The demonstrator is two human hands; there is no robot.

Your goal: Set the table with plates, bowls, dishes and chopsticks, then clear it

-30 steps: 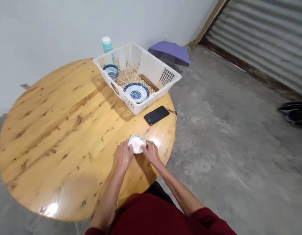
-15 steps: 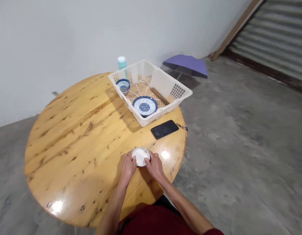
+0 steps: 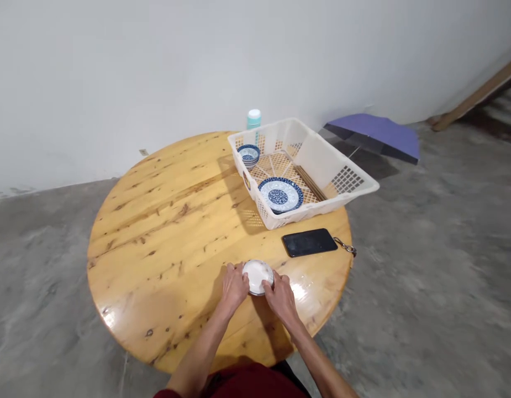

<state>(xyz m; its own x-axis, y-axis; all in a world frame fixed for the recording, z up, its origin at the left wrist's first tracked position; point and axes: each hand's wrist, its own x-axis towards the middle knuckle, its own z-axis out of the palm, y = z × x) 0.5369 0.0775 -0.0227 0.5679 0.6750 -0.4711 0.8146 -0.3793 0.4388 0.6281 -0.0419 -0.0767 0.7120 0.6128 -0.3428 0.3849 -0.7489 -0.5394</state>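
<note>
Between my two hands is a small white round dish [image 3: 257, 276], near the front of the round wooden table [image 3: 156, 221]. My left hand [image 3: 235, 286] grips its left rim, thumb on top and fingers curled at the side. On the opposite rim, my right hand [image 3: 280, 296] is closed in the same way. Whether the dish rests on the wood or is held just above it, I cannot tell. A black phone [image 3: 310, 242] lies beyond my right hand, with a strap and metal ring [image 3: 345, 247] at its right end.
A white plastic basket [image 3: 321, 208] stands at the table's back right. Inside are blue-patterned bowls [image 3: 248, 155], plates [image 3: 280, 194] and chopsticks [image 3: 310, 182]. A light-blue bottle [image 3: 253, 120] stands behind it. An open purple umbrella [image 3: 375, 132] sits on the floor by the wall.
My view has turned left, so the table and basket appear farther right. Both hands keep their hold on the dish, and nothing on the table has visibly moved.
</note>
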